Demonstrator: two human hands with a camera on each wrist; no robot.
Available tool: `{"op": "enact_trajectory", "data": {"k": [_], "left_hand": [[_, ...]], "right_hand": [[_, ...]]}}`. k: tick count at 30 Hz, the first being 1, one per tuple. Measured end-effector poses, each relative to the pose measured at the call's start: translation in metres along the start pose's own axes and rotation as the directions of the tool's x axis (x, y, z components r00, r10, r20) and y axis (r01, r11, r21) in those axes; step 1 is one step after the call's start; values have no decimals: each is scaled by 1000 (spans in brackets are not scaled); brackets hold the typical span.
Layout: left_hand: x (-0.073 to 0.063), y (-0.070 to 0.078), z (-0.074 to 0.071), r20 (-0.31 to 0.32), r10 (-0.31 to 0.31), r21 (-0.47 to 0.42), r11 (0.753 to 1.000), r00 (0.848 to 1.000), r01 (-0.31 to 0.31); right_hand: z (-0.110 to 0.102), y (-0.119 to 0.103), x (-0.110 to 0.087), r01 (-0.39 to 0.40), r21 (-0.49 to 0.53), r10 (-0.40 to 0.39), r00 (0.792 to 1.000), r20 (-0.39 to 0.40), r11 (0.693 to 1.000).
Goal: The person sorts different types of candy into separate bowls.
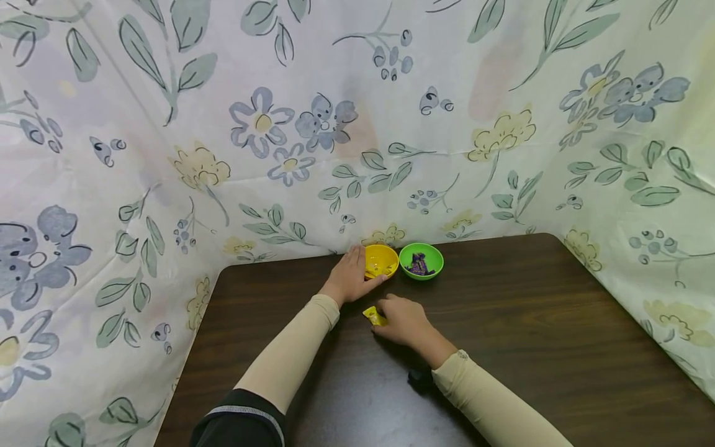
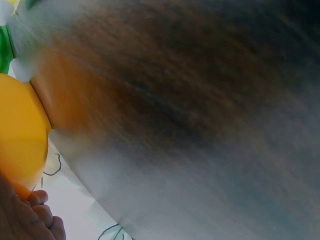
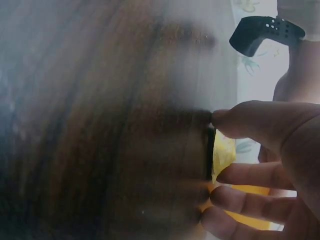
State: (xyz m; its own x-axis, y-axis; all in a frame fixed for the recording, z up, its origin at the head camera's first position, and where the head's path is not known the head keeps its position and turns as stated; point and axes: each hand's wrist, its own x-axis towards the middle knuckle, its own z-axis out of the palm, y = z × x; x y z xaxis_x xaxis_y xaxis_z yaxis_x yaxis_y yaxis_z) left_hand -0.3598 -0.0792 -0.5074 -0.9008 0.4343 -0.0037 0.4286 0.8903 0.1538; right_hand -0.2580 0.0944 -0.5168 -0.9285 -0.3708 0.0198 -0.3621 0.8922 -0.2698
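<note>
A yellow bowl [image 1: 394,264] stands near the table's back edge with several yellow-wrapped pieces inside. My left hand [image 1: 347,278] rests against its left side, fingers lying fairly straight and thumb along the front. In the left wrist view the bowl's outer wall [image 2: 22,135] shows beside those fingers. In front of the bowl, low at the tabletop, my right hand [image 1: 403,320] holds a small yellow-wrapped candy [image 1: 374,315] between thumb and forefinger. The right wrist view shows the candy [image 3: 224,152] between them, with the other fingertips touching the table.
A green bowl [image 1: 438,267] with purple-wrapped candies [image 1: 419,265] stands close on the yellow bowl's right. Dark brown wood-grain table [image 1: 530,323] extends under both arms. A flowered cloth [image 1: 357,124] hangs behind and along the sides. A black wrist strap [image 3: 250,37] shows in the right wrist view.
</note>
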Motion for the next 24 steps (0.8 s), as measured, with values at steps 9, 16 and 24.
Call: {"op": "enact_trajectory", "data": {"k": [9,16,24], "left_hand": [[1,-1,1,1,0,-7,1000,1000,0],[3,-2,3,-1,1,-10,1000,1000,-1],[3,-2,3,-4,-3,-18,1000,1000,3]], "right_hand": [[1,-2,-3,60,43,-61,998,10,997],[-2,0,-8,99,76,-102,994,28,992],[-4,1,-12,124,120,-129,991,31,985]]}}
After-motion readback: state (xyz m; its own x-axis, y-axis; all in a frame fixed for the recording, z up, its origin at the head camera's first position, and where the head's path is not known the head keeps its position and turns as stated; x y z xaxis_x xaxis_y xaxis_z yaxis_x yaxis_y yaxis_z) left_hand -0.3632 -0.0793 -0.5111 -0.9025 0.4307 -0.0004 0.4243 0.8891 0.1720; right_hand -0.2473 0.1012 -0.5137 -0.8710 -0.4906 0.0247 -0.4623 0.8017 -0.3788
